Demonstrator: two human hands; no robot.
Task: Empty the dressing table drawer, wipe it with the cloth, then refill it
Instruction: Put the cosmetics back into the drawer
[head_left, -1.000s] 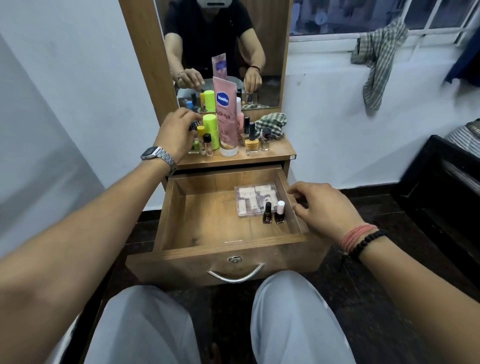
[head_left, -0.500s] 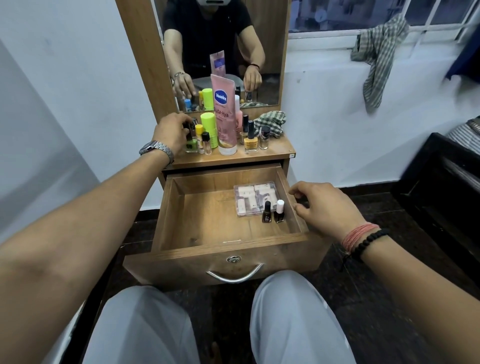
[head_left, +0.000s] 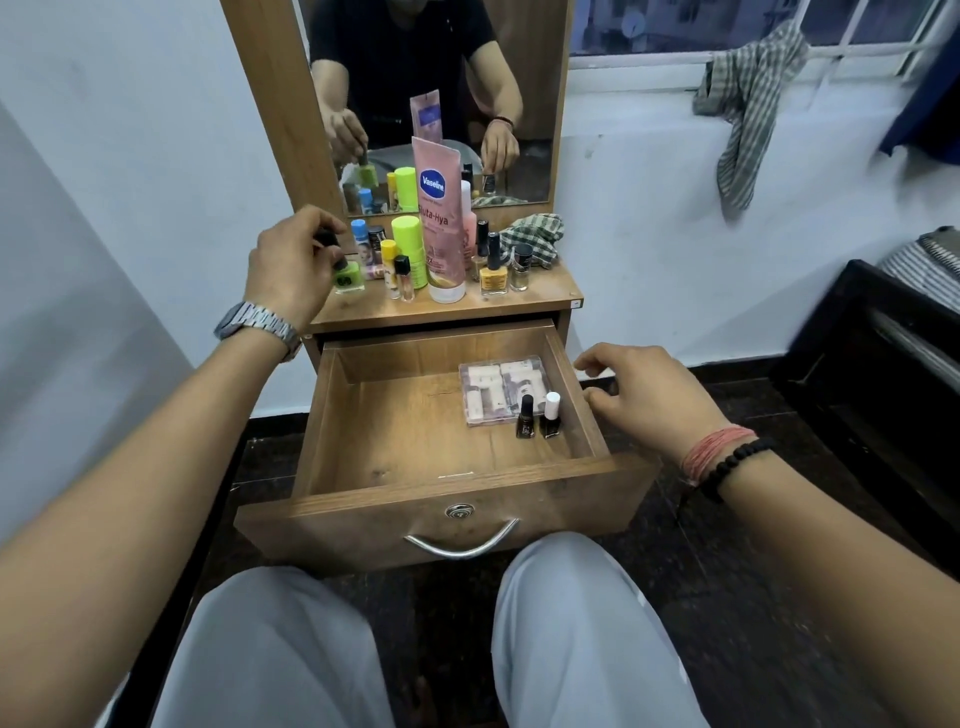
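Wooden drawer (head_left: 574, 387): clear box (head_left: 504, 387), two bottles (head_left: 538, 417)

A mirror (head_left: 441, 98) in a wooden frame (head_left: 270, 98) stands against a white wall (head_left: 130, 130). A window (head_left: 691, 26) lies to the right; a checked garment (head_left: 743, 109) hangs from its sill, and dark blue fabric (head_left: 935, 88) hangs at the far right edge. Black furniture (head_left: 883, 353) stands at right, striped fabric (head_left: 930, 265) lying on top. The floor (head_left: 701, 571) is dark and speckled.
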